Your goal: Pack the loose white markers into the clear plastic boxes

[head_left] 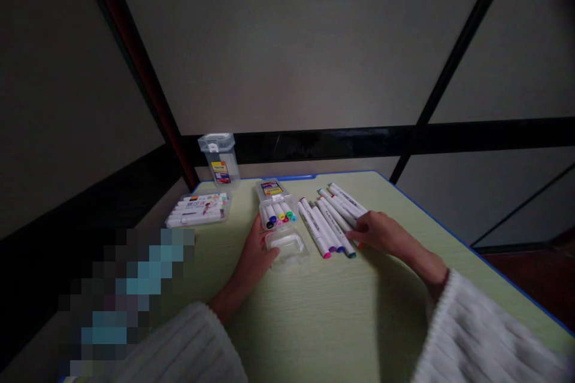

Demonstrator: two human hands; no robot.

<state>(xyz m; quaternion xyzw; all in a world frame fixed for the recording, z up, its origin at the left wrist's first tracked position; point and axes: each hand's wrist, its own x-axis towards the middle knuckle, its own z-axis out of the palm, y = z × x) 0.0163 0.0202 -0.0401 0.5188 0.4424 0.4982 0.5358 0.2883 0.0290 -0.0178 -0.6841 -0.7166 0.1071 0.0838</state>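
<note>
A clear marker box (277,203) lies open on the pale green table (341,323), with several markers showing coloured caps at its mouth. Its clear hinged lid (287,247) lies flat in front of it. My left hand (256,257) rests against the lid's left side, fingers curled on its edge. To the right, a row of loose white markers (330,221) lies on the table. My right hand (381,232) lies on the near ends of these markers, fingers curled over one or more of them.
A flat clear case of markers (200,208) lies at the back left. A tall clear box (219,158) with a yellow label stands at the far edge. The table's blue rim (449,224) runs along the right. A pixelated patch covers the lower left.
</note>
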